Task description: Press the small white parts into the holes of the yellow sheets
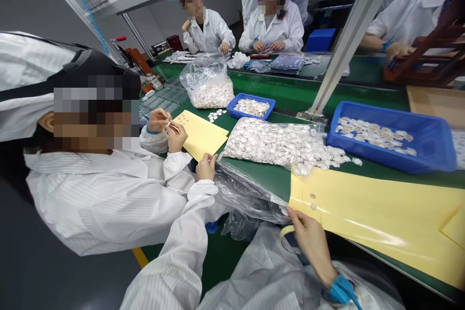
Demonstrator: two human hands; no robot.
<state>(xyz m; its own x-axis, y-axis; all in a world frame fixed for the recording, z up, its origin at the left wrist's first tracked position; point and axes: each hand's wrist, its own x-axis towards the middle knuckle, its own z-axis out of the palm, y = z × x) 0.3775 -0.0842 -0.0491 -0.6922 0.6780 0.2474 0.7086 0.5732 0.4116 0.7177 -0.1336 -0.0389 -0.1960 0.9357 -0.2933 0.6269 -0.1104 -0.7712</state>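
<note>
Stretched along the table's front edge is a clear plastic bag (pixel 247 189), hanging partly over my lap. My left hand (pixel 206 166) pinches its far left end, beside the neighbour's sleeve. At the other end, my right hand (pixel 308 237) has thumb and fingers closed on the bag's edge, where a small pale disc (pixel 284 210) shows near the fingertips. Below that hand is a yellowish ring (pixel 286 235) like a tape roll, partly hidden. Past the stretched bag lies a filled clear bag (pixel 269 144) of white round discs, spilling at its right end.
A yellow sheet (pixel 378 218) with two small round pieces covers the right side. Blue trays (pixel 395 147) of discs stand behind. At left a co-worker (pixel 109 193) handles something small over another yellow sheet (pixel 201 133). A slanted metal post (pixel 345 43) rises behind.
</note>
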